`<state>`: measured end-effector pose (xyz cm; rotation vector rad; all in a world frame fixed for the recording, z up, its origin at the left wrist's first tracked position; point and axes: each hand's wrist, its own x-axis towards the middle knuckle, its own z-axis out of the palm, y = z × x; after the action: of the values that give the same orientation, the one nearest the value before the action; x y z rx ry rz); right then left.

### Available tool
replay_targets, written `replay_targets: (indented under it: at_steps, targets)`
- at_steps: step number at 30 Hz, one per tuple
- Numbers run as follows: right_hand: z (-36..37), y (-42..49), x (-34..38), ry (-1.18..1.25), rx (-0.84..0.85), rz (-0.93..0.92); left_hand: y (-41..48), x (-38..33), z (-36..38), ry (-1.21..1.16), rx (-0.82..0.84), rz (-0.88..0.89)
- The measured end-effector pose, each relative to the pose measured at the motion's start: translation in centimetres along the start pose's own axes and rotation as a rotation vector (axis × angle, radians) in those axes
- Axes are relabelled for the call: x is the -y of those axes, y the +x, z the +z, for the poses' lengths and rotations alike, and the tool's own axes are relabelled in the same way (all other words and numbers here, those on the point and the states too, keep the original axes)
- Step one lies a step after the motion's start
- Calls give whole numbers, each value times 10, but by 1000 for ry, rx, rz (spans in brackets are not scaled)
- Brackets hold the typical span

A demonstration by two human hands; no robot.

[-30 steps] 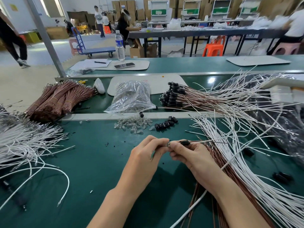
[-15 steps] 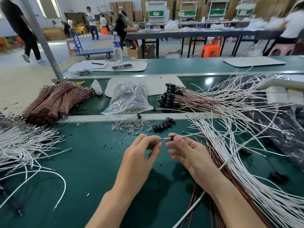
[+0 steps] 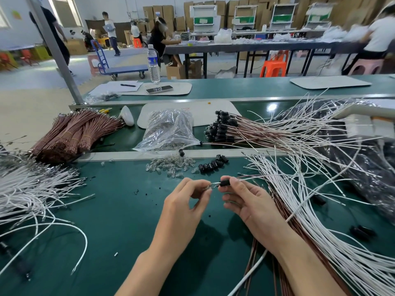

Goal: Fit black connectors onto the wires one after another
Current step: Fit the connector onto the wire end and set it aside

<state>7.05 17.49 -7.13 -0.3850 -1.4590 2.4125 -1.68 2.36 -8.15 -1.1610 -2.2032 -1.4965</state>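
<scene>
- Since a second ago: black connector (image 3: 225, 183) has slid along the wire (image 3: 215, 184) toward its tip, between both hands.
- Grip: right hand (image 3: 252, 201) pinches connector; left hand (image 3: 181, 206) pinches wire end.
- Done: capped bundle (image 3: 220, 129) behind. Left: loose connectors (image 3: 211, 164), many bare white wires (image 3: 333, 248) on worktop (image 3: 119, 210).

Factory assembly floor: green workbenches (image 3: 235, 88), wire bundles (image 3: 70, 133), stacked cartons (image 3: 162, 13).

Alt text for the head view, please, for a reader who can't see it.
Over a green bench, the right hand pinches a black connector on a wire while the left hand pinches the wire's end. Loose black connectors, clear parts and heaps of white wires lie around.
</scene>
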Motion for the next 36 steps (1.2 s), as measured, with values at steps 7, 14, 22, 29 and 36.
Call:
replay_targets:
  at_steps: [7, 14, 22, 29, 36]
  targets:
    - [4, 1, -5, -85, -28, -15, -2, -2, 1, 22, 33, 48]
    - [4, 3, -9, -147, 1, -35, -3, 0, 3, -4, 51, 36]
    - [2, 3, -10, -197, 14, -31, -4, 1, 3, -65, 55, -11]
    - [3, 1, -7, -130, 36, -28, -2, -2, 3, -55, 64, 9]
    - [0, 4, -9, -140, 54, -32, 0, -1, -1, -90, 56, -37]
